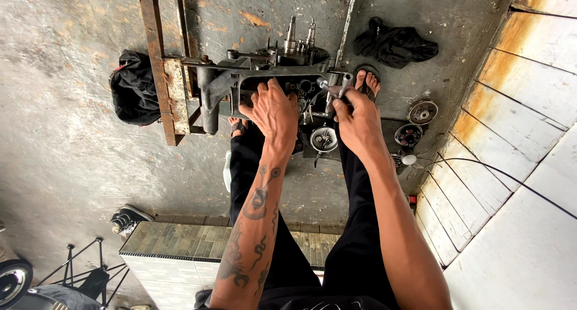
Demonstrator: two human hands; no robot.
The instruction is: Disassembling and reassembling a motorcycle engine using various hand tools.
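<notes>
1. a rusty steel stand (161,57) lies on the concrete floor (66,135); it seems to carry the engine so both hands stay free.
2. the engine casing (264,75) sits bolted to the stand between the person's feet, open side up, two shafts (299,34) sticking out, likely for easy reach inside.
3. the left hand (273,108) rests on the casing's near edge, fingers curled over it, apparently steadying it.
4. the right hand (356,119) is closed round a small metal part (335,89) at the casing's right end.
5. loose round parts (422,113) lie apart to the right, near a black rag (393,45).
</notes>
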